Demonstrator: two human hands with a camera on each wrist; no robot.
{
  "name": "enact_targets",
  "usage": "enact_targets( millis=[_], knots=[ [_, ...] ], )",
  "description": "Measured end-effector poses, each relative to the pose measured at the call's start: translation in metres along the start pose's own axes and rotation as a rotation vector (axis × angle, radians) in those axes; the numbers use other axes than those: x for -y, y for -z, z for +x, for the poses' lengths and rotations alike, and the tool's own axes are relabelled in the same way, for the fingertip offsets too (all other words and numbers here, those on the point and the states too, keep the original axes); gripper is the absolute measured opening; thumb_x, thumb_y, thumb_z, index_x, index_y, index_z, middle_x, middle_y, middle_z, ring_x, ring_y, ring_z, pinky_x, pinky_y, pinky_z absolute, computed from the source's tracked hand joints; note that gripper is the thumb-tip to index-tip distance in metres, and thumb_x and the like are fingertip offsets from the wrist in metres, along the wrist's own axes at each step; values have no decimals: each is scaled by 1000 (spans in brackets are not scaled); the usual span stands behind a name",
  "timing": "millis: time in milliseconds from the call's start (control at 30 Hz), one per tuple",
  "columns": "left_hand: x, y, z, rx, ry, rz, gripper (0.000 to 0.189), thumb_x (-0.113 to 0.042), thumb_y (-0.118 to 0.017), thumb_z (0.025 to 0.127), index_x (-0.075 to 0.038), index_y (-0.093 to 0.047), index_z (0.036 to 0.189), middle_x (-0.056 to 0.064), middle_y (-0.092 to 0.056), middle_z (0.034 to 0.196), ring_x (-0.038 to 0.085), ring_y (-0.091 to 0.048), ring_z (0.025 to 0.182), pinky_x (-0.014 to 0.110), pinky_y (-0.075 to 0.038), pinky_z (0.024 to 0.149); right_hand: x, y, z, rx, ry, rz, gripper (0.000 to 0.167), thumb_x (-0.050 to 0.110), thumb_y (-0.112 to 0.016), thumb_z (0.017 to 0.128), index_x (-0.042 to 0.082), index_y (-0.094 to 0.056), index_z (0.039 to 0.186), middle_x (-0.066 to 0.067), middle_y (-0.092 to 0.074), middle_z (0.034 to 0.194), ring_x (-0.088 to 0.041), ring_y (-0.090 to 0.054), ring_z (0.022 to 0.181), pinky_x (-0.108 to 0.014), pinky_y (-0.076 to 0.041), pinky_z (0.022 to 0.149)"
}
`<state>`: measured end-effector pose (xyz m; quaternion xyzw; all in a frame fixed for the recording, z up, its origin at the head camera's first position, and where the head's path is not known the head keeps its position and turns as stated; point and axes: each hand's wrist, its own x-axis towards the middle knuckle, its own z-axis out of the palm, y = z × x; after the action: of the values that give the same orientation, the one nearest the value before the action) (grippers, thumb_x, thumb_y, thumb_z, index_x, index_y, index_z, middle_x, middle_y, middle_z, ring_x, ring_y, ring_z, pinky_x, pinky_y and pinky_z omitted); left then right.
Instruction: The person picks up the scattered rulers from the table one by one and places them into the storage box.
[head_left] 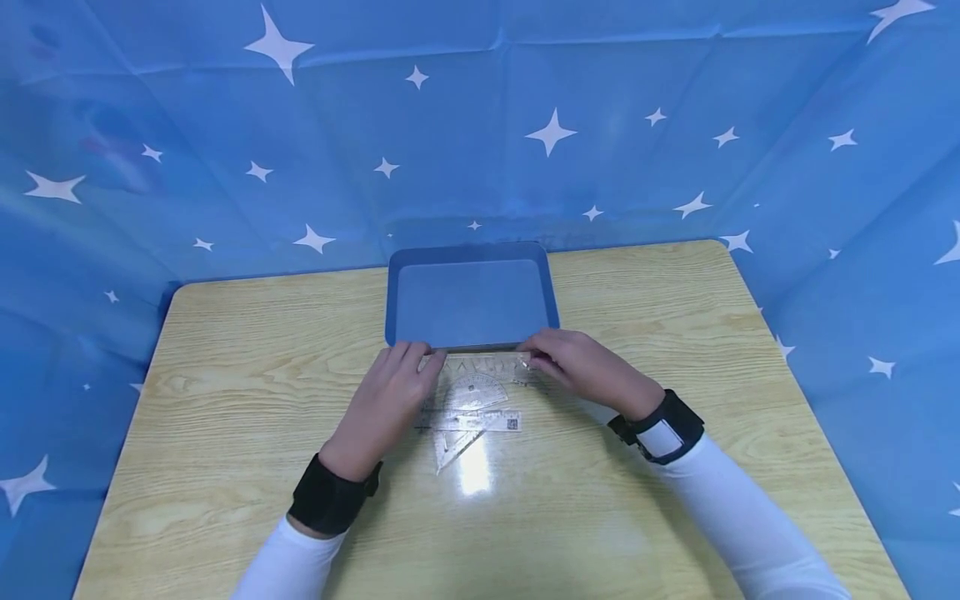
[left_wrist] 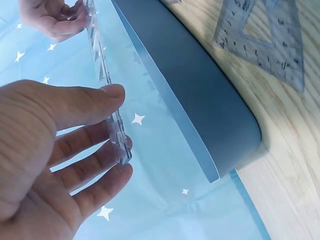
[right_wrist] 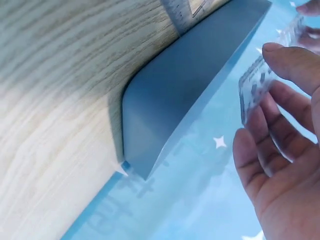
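Observation:
A clear plastic ruler with cut-out shapes (head_left: pixel 487 360) is held up level between both hands, close to the near edge of the blue tray (head_left: pixel 468 252). My left hand (head_left: pixel 393 396) pinches its left end, thumb on one face and fingers behind in the left wrist view. At the other end my right hand (head_left: pixel 588 371) grips it between thumb and fingers. Below it show a clear protractor (head_left: pixel 477 393), a straight ruler (head_left: pixel 468 421) and a set square (head_left: pixel 452 452), overlapping one another. The left wrist view shows the set square (left_wrist: pixel 250 47) lying flat on the table.
The tray stands at the back middle of the wooden table (head_left: pixel 262 375), its side wall (right_wrist: pixel 165 110) rising close to the hands. Behind and beside the table hangs a blue cloth (head_left: pixel 480 108) with white stars. A bright reflection lies on the tabletop in front of the set square.

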<state>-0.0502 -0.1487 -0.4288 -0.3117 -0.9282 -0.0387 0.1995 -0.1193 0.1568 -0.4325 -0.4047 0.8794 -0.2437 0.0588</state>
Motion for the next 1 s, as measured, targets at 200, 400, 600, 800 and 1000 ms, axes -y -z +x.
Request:
enact_targets(
  millis=[200, 400, 600, 800, 1000],
  knots=[
    [7, 0, 9, 13, 5, -3, 30, 10, -64, 95, 1, -69, 124, 18, -66, 108, 33, -62, 93, 39, -54, 72, -2, 2, 6, -56, 60, -94, 30, 15, -73, 98, 9, -67, 126, -2, -65, 107, -12, -60, 90, -30, -55, 77],
    [13, -1, 16, 39, 2, -1, 28, 9, -64, 95, 1, -70, 121, 19, -67, 106, 33, -62, 91, 38, -53, 71, -4, 1, 17, -119, 184, -268, 30, 14, -82, 90, 7, -71, 117, -6, -64, 105, -20, -61, 95, -33, -54, 82],
    [19, -5, 21, 63, 9, -7, 27, 7, -65, 96, -1, -70, 121, 18, -66, 105, 32, -60, 89, 38, -52, 73, -6, -2, 30, -124, 221, -373, 28, 10, -78, 91, 4, -70, 117, -8, -64, 103, -22, -59, 90, -33, -53, 78],
    [27, -11, 31, 99, 16, -25, 22, 7, -64, 97, 0, -69, 117, 18, -63, 100, 29, -54, 80, 36, -47, 67, -10, 2, 42, -84, 183, -397, 30, 9, -77, 91, 4, -70, 120, -9, -64, 104, -24, -59, 92, -34, -54, 81],
    [35, -18, 42, 168, 41, -31, 21, 10, -62, 96, 1, -70, 113, 18, -62, 96, 29, -54, 77, 37, -48, 66, -18, 3, 54, -32, 161, -394, 31, 9, -76, 92, 3, -70, 121, -11, -64, 109, -25, -61, 97, -36, -55, 86]
  ],
)
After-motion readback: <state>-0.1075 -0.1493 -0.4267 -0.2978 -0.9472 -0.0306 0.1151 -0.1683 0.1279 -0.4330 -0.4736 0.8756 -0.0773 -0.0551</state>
